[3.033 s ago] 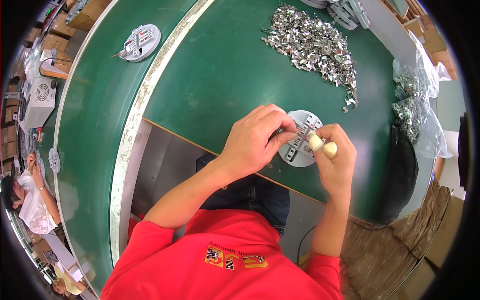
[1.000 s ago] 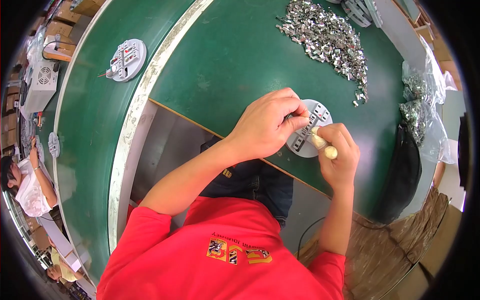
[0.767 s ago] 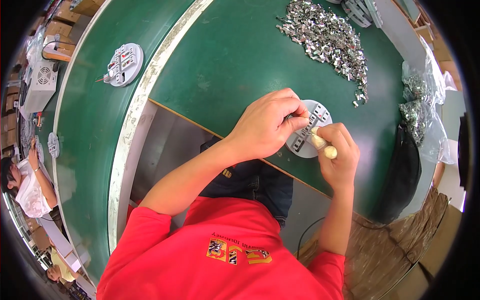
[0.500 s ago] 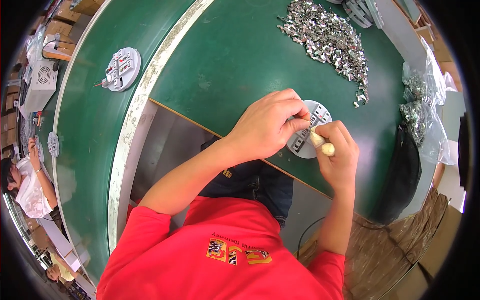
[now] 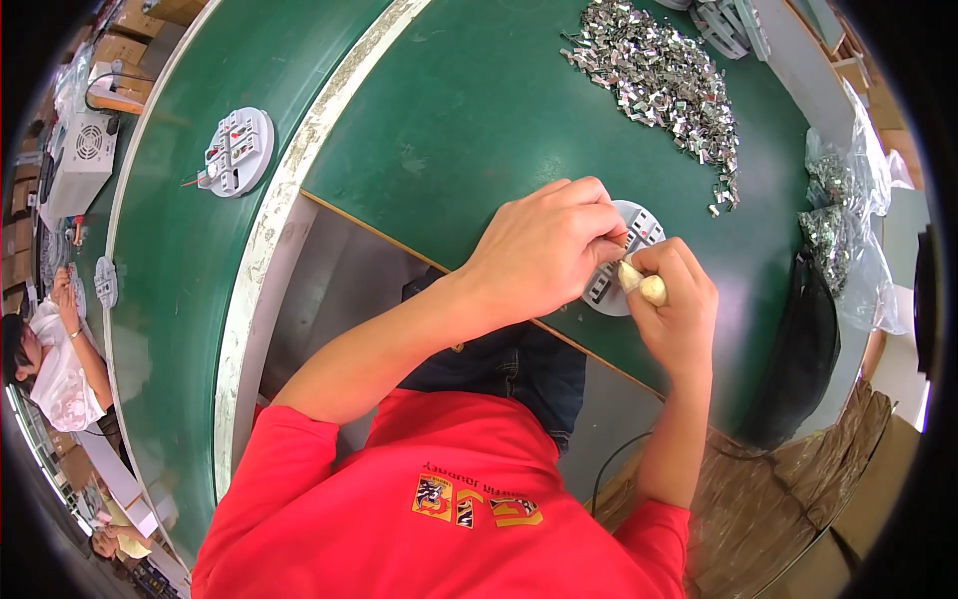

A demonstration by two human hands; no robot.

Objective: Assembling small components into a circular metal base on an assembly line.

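Observation:
A light grey round disc point(image 5: 639, 222) with slots and small dark and metal parts lies on the green table, partly hidden by both hands. Over its left side is my left hand point(image 5: 552, 240), thumb and fingers pinched together at the disc's middle; anything between them is too small to make out. At the disc's right edge my right hand point(image 5: 677, 304) is closed, its fingertips meeting those of the left. Cream-coloured covers point(image 5: 642, 283) wrap two of its digits. What the right fingers grip is hidden.
Beyond the disc spreads a pile of small shiny metal pieces point(image 5: 664, 85), with grey plastic parts point(image 5: 720, 25) behind. Plastic bags point(image 5: 848, 235) and a black pouch point(image 5: 798, 349) lie right. Another disc point(image 5: 238, 152) rides the green belt point(image 5: 170, 329) at left; a co-worker point(image 5: 65, 369) sits beyond.
The disc on the left belt has moved slightly nearer and to the left. My left hand has shifted a little right over the disc; my right hand has barely moved.

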